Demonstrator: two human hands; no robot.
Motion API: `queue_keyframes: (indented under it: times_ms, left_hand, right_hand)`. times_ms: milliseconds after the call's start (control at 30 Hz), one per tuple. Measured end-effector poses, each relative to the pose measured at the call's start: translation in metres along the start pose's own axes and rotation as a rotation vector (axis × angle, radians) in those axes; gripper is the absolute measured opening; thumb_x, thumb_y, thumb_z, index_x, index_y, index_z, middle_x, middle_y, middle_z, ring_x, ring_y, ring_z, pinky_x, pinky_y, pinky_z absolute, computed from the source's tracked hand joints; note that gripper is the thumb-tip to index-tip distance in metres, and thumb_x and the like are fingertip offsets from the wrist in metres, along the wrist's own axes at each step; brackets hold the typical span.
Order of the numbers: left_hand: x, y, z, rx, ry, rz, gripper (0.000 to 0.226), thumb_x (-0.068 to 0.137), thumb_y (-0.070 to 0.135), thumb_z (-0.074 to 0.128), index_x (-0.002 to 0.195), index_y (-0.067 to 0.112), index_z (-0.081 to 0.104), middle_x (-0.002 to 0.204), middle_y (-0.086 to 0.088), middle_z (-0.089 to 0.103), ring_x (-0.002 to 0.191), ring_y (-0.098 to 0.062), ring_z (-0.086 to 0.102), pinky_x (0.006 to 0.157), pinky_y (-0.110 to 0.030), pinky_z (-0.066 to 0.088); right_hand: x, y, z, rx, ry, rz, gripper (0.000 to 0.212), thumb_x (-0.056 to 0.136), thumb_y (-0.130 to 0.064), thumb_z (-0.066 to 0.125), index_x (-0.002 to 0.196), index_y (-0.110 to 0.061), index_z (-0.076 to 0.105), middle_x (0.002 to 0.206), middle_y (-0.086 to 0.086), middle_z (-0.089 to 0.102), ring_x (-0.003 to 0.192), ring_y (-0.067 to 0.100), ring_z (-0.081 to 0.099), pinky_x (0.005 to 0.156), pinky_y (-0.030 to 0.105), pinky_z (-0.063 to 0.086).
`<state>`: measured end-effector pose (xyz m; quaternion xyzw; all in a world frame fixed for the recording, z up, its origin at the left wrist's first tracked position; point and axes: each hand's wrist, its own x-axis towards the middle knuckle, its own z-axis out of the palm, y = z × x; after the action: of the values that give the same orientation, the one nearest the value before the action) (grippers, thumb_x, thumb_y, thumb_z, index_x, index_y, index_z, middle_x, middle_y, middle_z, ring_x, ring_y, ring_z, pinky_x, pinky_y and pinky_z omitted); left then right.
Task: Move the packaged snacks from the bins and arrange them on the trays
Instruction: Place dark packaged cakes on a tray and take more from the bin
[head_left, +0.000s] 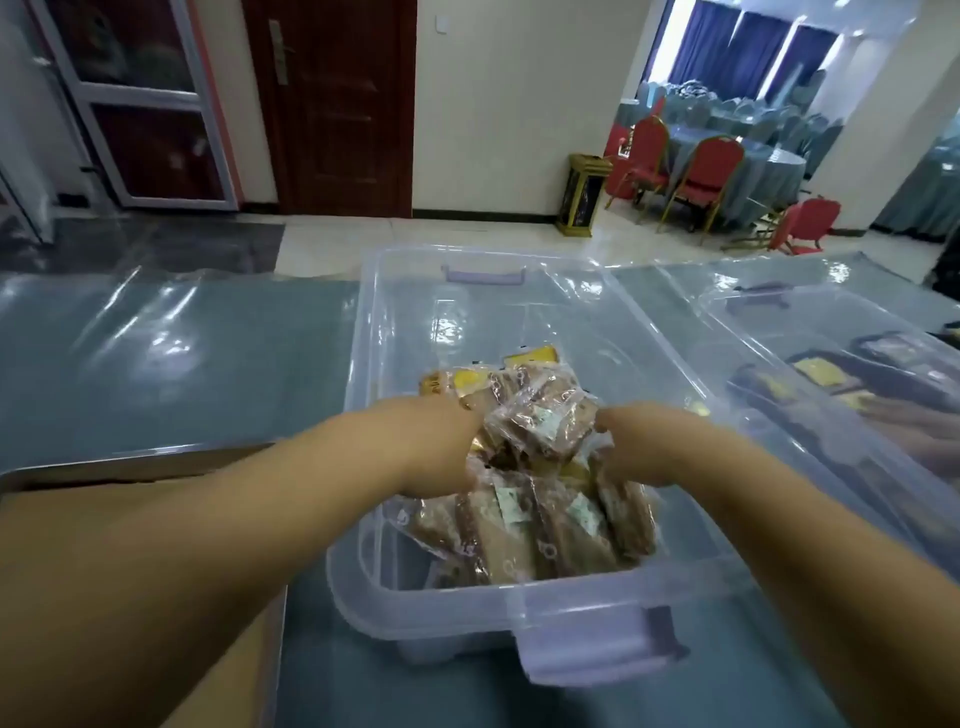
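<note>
Table (156, 353): teal cover under clear film; we see open room on its left part.
Bin (467, 597): clear, in the middle before us. Both our hands are inside it, and its far half is open room.
Second bin (779, 312): close on the right. We cannot tell if the two rims touch. Dark and yellow packs lie in it.
Tray (130, 457): lower left, just beside the bin, with a brown sheet in it. Its metal rim passes under our left forearm.
Snacks (545, 421): a pile in the near half of the bin. One bunch sits on top, between our hands.
Left hand (436, 447): grips the bunch from the left, fingers mostly hidden under the packs.
Right hand (639, 447): holds the bunch from the right, fingertips pinching a pack edge.
</note>
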<state>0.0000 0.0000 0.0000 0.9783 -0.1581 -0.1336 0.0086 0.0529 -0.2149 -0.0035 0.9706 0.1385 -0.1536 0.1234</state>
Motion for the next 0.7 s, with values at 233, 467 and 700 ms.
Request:
queue_keyframes:
  times_ms: [233,467,700]
  left_hand:
    - [0.035,0.004,0.01,0.064,-0.217,-0.105,0.046,0.091,0.04,0.053,0.125,0.009,0.05,0.116,-0.007,0.06,0.093,-0.023,0.056,0.072,-0.032,0.043]
    - [0.049,0.008,0.025,0.03,-0.362,-0.186,0.048,0.092,0.043,0.052,0.121,0.005,0.054,0.099,-0.007,0.057,0.083,-0.023,0.049,0.066,-0.03,0.039]
    - [0.056,0.011,0.029,-0.018,-0.304,-0.181,0.033,0.084,0.039,0.065,0.092,0.008,0.056,0.061,0.0,0.041,0.05,-0.013,0.037,0.042,-0.023,0.028]
  right_hand:
    - [0.016,-0.02,0.004,-0.006,-0.138,-0.277,0.029,0.081,-0.009,0.059,0.11,-0.009,0.061,0.102,0.01,0.063,0.085,0.024,0.059,0.064,0.03,0.048]
    - [0.032,-0.023,0.007,-0.113,-0.107,-0.474,0.061,0.081,-0.002,0.058,0.132,-0.032,0.048,0.117,0.002,0.059,0.099,0.022,0.057,0.078,0.034,0.052]
    - [0.045,-0.028,0.027,-0.219,0.012,-0.593,0.083,0.07,-0.031,0.077,0.141,-0.036,0.033,0.133,0.007,0.028,0.116,0.029,0.038,0.081,0.038,0.044]
